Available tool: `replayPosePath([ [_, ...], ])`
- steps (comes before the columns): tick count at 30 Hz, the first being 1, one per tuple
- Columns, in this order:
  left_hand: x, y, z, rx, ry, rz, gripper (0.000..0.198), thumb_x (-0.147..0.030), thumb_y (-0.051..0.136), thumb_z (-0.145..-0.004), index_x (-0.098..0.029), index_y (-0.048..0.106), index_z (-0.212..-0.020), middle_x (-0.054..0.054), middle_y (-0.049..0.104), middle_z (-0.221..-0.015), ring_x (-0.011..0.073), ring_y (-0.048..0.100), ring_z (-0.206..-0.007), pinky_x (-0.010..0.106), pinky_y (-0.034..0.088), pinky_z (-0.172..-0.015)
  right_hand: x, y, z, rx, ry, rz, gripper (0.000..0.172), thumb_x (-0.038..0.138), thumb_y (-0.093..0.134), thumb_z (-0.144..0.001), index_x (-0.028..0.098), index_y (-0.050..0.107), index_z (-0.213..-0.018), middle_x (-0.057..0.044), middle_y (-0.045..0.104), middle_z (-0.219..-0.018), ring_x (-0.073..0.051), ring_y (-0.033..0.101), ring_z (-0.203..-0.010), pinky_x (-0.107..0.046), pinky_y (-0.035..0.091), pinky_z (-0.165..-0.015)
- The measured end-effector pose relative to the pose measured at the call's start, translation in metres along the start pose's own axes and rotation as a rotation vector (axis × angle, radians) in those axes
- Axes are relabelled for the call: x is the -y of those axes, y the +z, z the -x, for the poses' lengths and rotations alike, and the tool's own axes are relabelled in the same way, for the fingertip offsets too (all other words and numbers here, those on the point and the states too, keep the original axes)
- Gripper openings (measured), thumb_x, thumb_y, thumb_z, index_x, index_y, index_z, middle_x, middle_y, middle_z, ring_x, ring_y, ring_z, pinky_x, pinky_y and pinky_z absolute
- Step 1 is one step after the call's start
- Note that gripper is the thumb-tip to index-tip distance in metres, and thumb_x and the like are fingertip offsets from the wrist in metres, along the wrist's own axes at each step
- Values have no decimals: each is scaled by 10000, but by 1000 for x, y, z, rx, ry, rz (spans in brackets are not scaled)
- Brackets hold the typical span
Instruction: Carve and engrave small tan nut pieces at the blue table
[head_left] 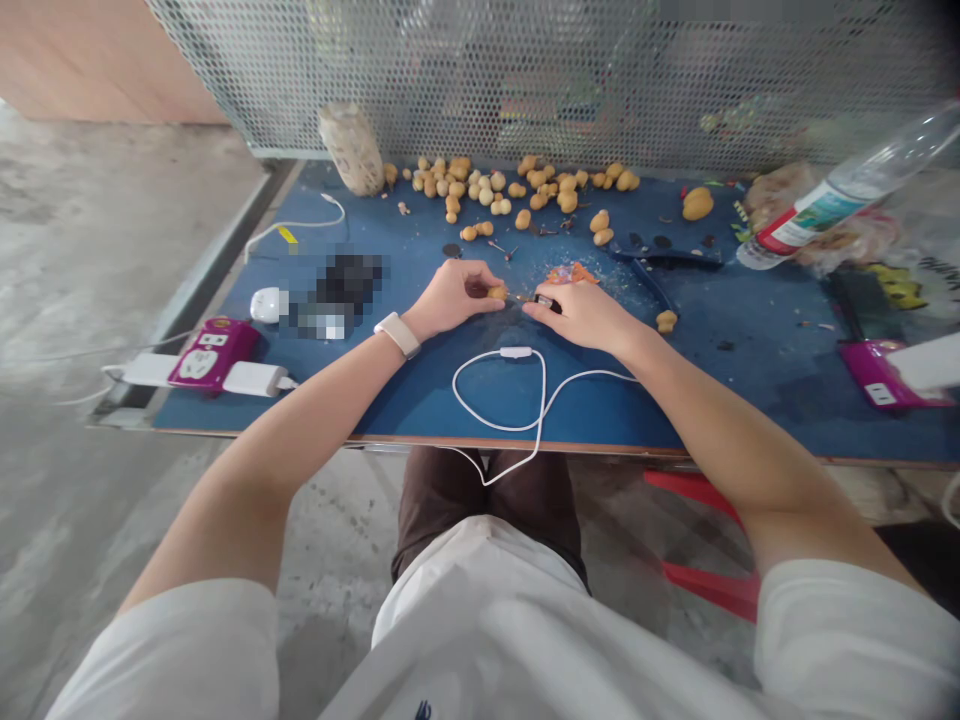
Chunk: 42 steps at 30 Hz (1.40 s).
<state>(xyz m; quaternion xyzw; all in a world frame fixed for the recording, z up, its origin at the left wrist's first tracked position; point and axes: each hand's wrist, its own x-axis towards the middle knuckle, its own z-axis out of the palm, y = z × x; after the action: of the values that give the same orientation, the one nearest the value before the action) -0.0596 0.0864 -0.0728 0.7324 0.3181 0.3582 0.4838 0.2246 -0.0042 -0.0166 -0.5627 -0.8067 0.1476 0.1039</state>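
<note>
1. Nearest the camera, a white T-shirt [480,640] covers the person's torso and upper arms. Dark brown shorts [480,510] show just beyond it, below the near edge of the blue tabletop [420,400].
2. Both forearms reach over the near edge, bringing the hands to the middle of the tabletop. A white watch strap [397,335] circles the left wrist.
3. The left hand [450,298] has its fingers [480,285] curled narrowly around a small tan gourd-shaped piece [496,293].
4. The right hand [577,315] pinches a small dark-and-metal tool [546,302] in its fingers [534,310]. The tool is too small to name, and its tip lies just beside the tan piece.
5. A white cable [499,395] loops just below the hands and drops over the near edge.
6. Many loose tan pieces [510,190] lie scattered along the far edge, beside a tall jar [351,148]. Orange shavings [571,274] sit just beyond the right hand.
7. Toward the left edge are a pink power socket [214,352], white adapters [255,379], and a blurred patch [345,295].
8. A plastic bottle [840,200] lies tilted at the far right corner, and a perforated metal screen [525,80] rises behind the far edge.
</note>
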Motion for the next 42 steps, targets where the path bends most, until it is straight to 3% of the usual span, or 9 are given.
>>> replayPosePath([
  [18,-1,1,-1,-3,14,-15,411,-334,1182,-826,-157,867,-1022,142,953,-1182,228,853,-1042,477,724,-1091,-1,-2,0,20,-8,3,407,571,624,-1284,270,680,-1015,-139,832,-1022,-363,780,-1023,-440,467,-899],
  [24,-1,0,-1,7,23,-27,437,-388,1182,-830,-165,865,-1030,125,947,-1159,212,843,-1035,423,717,-1042,-5,1,-2,17,-8,-28,454,617,608,-1283,271,691,-1001,-135,827,-1016,-361,781,-1045,-448,508,-949],
  [30,-4,-5,0,42,18,-7,483,-449,1192,-835,-164,891,-1083,112,943,-1146,209,844,-1023,418,730,-1030,-17,-1,-4,-46,-4,-269,638,811,545,-1259,275,692,-946,-106,763,-924,-325,751,-932,-483,580,-926],
  [33,-4,-7,0,34,17,-9,489,-447,1207,-824,-168,924,-1109,106,941,-1139,240,870,-1073,466,748,-1098,-19,-1,-4,-78,58,-492,705,879,463,-1257,282,835,-1212,-70,746,-868,-282,698,-772,-486,608,-805],
  [35,-4,-9,-1,35,24,-23,489,-434,1218,-814,-176,951,-1132,107,940,-1129,256,874,-1080,490,752,-1111,-17,1,-4,-164,92,-590,718,897,497,-1241,311,819,-1502,-69,808,-963,-255,687,-720,-488,622,-763],
  [37,-4,-10,-2,41,30,-35,485,-427,1222,-812,-185,972,-1150,110,940,-1124,266,873,-1076,502,755,-1108,-11,3,-3,-279,88,-631,739,902,583,-1218,363,724,-1703,-103,875,-1203,-238,746,-759,-492,654,-790],
  [40,-4,-9,-3,32,30,-37,481,-422,1229,-812,-187,976,-1148,112,942,-1122,278,880,-1082,518,759,-1122,-1,4,-1,-387,60,-645,728,902,624,-1209,410,686,-1741,-149,838,-1534,-277,882,-936,-510,716,-870],
  [42,-3,-9,-3,18,29,-31,479,-415,1233,-819,-176,971,-1141,116,940,-1112,282,885,-1076,532,760,-1135,2,5,-1,-394,64,-680,677,858,590,-1226,378,730,-1682,-163,816,-1602,-342,934,-1077,-532,755,-910],
])
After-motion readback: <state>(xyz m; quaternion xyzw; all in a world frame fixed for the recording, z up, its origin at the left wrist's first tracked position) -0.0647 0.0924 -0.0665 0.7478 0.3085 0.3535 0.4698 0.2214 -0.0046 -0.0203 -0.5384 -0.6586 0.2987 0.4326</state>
